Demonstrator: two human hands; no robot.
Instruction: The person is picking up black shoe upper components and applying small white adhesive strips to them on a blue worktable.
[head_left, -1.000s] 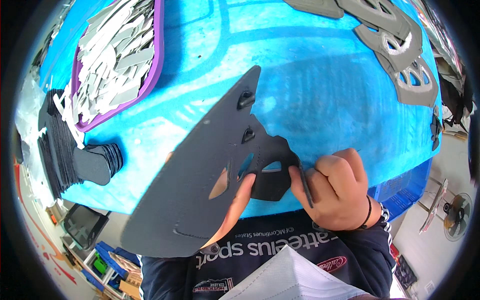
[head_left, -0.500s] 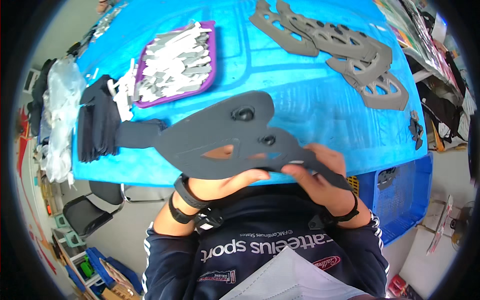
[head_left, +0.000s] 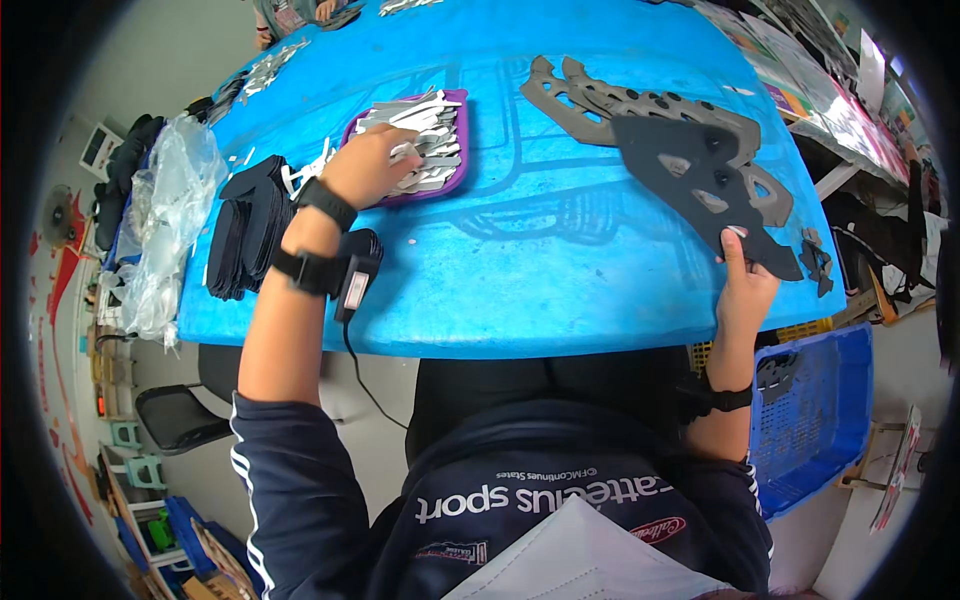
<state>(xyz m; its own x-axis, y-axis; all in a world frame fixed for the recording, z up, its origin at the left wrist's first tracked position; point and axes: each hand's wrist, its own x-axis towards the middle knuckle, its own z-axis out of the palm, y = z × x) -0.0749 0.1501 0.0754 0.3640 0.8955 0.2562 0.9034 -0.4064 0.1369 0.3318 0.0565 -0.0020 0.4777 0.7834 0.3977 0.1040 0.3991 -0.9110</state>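
My right hand [head_left: 742, 282] grips the near end of a dark grey cut-out sheet [head_left: 700, 180], which lies over a pile of lighter grey cut-out sheets [head_left: 640, 105] on the right of the blue table [head_left: 520, 270]. My left hand [head_left: 368, 165] reaches into a purple tray [head_left: 458, 160] filled with small white-grey strips [head_left: 425, 125]; its fingers rest on the strips, and whether they hold one is hidden. A small black device [head_left: 352, 270] is strapped at my left wrist.
A stack of black pieces [head_left: 245, 235] lies at the table's left edge beside clear plastic bags [head_left: 165, 225]. A blue crate [head_left: 815, 410] stands below the table on the right. A black chair [head_left: 175, 415] is at lower left. Another person's hands [head_left: 300, 12] are at the far edge.
The dark grey sheet went from both hands in front of my chest to the pile on the right. My left hand let go of it and reached left to the purple tray.
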